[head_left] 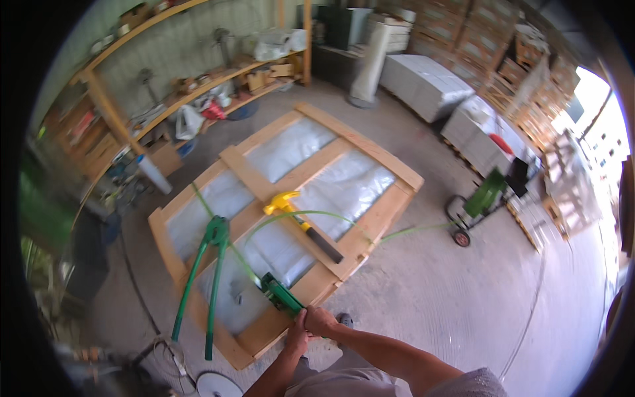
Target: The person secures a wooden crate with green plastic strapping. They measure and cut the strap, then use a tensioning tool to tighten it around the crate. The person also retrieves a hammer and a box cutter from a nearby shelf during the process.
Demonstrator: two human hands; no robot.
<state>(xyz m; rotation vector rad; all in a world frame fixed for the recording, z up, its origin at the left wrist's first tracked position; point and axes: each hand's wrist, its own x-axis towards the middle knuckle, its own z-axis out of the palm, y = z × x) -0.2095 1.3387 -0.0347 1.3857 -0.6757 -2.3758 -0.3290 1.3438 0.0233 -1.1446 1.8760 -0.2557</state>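
Observation:
A green strapping tensioner [282, 295] rests at the near edge of a wooden crate [324, 161], with a green strap [243, 262] running into it. My right hand [320, 321] is closed round its near end. Just below, my left hand [297, 339] is also closed at that end, its fingers partly hidden. Left of them, a long-handled green strapping sealer [213, 264] lies across the crate, its two handles pointing toward me. A claw hammer [299, 218] with a yellow head and black grip lies on the crate's slats. Between the slats shows clear plastic film.
A green strap dispenser cart [485, 197] on wheels stands at right, its strap stretching to the crate. Shelves [198, 89] with boxes and bags line the far left wall. Wrapped pallets [426, 86] stand at the back right. A cable [135, 278] crosses the floor at left.

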